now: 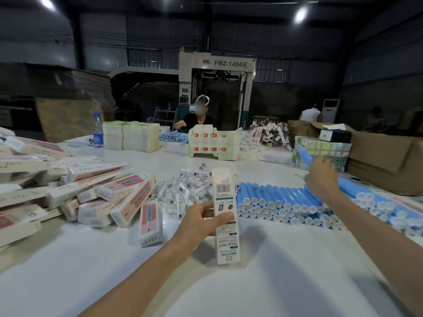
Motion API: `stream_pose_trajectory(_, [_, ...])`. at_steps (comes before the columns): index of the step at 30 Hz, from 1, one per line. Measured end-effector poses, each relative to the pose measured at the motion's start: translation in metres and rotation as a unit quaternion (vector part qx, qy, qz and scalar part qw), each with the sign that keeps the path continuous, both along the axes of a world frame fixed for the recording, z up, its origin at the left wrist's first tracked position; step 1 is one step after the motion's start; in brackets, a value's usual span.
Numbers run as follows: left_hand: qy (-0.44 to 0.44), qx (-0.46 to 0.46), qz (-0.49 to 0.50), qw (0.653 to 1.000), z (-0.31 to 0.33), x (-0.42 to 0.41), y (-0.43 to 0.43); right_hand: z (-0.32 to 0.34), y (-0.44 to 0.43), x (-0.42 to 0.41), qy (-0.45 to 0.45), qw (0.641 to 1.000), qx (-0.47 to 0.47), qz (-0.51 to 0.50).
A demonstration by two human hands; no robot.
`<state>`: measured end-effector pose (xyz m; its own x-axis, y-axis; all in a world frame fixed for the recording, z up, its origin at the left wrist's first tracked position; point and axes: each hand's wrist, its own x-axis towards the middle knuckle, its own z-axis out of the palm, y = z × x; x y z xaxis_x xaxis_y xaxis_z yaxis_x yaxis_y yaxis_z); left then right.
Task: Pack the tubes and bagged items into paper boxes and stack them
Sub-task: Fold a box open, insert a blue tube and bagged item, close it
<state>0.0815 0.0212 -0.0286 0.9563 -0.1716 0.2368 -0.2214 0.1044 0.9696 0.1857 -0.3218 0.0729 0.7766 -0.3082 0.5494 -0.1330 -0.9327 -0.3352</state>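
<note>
A tall white paper box (pixel 225 216) is being held upright over the white bench (pixel 251 282). The left hand (pixel 203 221) is gripping it around the middle, with the thumb lying on its printed face. Right of the box, the right hand (pixel 321 179) is raised and clenching one blue tube (pixel 305 156) above a stacked row of white-capped blue tubes (pixel 286 202). Just behind the box, small clear bagged items (pixel 183 191) are lying in a heap. Left of the box, pink-and-white boxes (pixel 103 197) are lying in a loose pile.
</note>
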Motion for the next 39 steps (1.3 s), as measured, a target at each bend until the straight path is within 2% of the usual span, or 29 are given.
stream_pose_trajectory(1, [-0.002,0.002,0.0,1.0,0.0,0.0,0.0,0.013,0.017,-0.01,-0.044,0.99,0.113,0.073])
stream_pose_trajectory(2, [-0.004,0.002,-0.002,1.0,0.001,-0.001,0.0,0.025,0.035,-0.022,-0.069,0.963,0.216,0.149])
stream_pose_trajectory(4, [-0.009,0.005,-0.004,1.0,0.001,-0.003,0.0,0.045,0.075,-0.05,-0.094,0.88,0.361,0.294])
stream_pose_trajectory(7, [-0.022,0.015,0.006,1.0,0.002,-0.006,0.003,0.056,0.123,-0.078,-0.103,0.76,0.473,0.434])
stream_pose_trajectory(9, [-0.023,0.019,0.01,0.999,0.003,-0.007,0.004,0.055,0.145,-0.085,-0.077,0.731,0.495,0.464])
stream_pose_trajectory(11, [-0.022,0.026,0.014,0.999,0.004,-0.007,0.005,0.05,0.162,-0.089,-0.045,0.745,0.478,0.463])
stream_pose_trajectory(16, [-0.024,0.043,0.024,0.999,0.003,-0.008,0.01,0.037,0.176,-0.087,0.003,0.823,0.353,0.445])
stream_pose_trajectory(22, [-0.03,0.053,0.02,0.998,0.005,-0.011,0.014,0.049,0.175,-0.075,0.048,0.844,0.311,0.434])
stream_pose_trajectory(26, [-0.035,0.028,0.023,0.999,0.002,-0.007,0.014,0.043,0.184,-0.071,0.153,0.884,0.204,0.392])
stream_pose_trajectory(28, [-0.023,0.008,0.026,0.999,0.002,-0.003,0.016,0.031,0.19,-0.067,0.152,0.899,0.152,0.382])
stream_pose_trajectory(32, [-0.02,0.0,0.095,0.995,-0.003,0.006,0.022,0.005,0.2,-0.064,0.11,0.87,0.25,0.411])
stream_pose_trajectory(34, [0.005,-0.032,0.152,0.988,-0.006,0.011,0.029,-0.013,0.201,-0.06,0.062,0.872,0.29,0.389])
stream_pose_trajectory(36, [0.02,-0.066,0.206,0.976,-0.007,0.016,0.038,-0.038,0.202,-0.053,0.037,0.895,0.273,0.351])
stream_pose_trajectory(39, [0.028,-0.097,0.272,0.957,-0.006,0.021,0.047,-0.079,0.209,-0.044,0.075,0.918,0.195,0.338])
